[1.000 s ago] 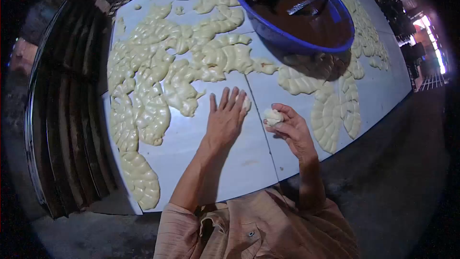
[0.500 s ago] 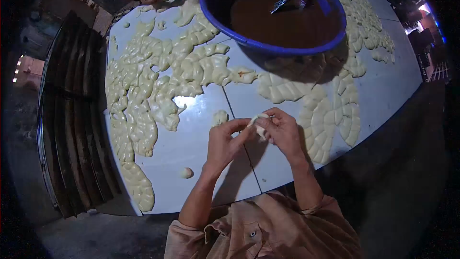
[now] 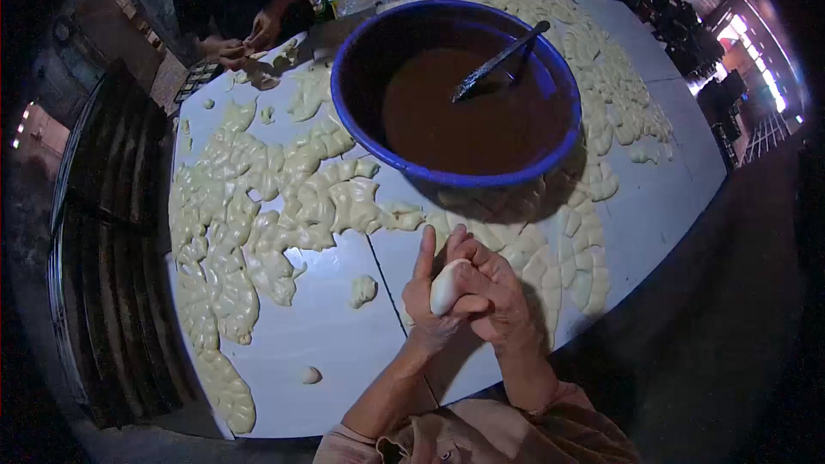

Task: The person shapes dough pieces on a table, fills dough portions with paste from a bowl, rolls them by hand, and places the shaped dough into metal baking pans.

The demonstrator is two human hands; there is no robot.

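Observation:
A smooth, rounded piece of pale dough is pressed between my two hands over the near part of the table. My left hand bears against its left side with the fingers pointing up. My right hand curls round its right side, the thumb across the front. To the left, a rough dough lump lies on the white tabletop. A small dough ball sits nearer the table's front edge.
A large blue basin of brown filling holds a flat metal tool. Flattened dough pieces cover much of the table's left and right. A co-worker's hands handle something pale at the far left. Dark trays stand beside the table.
The dough between my fingertips is now a smooth, rounded piece between my palms. My hands have come together. The view has tilted up, showing more of the co-worker and the table's far end.

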